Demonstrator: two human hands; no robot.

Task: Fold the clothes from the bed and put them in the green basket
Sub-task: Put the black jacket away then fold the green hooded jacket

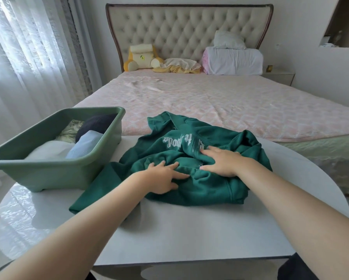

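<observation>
A home bedroom: tufted-headboard bed [189,93], pillows [233,60], curtained window [18,47]

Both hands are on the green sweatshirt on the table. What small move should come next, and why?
Probably spread it flat first: the green sweatshirt lies bunched under the left hand and right hand, with one sleeve trailing out leftward. It is not yet folded for the green basket.

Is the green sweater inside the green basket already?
No, the green sweater lies crumpled on the white table beside the green basket, with the left hand and right hand pressing on it.
</observation>
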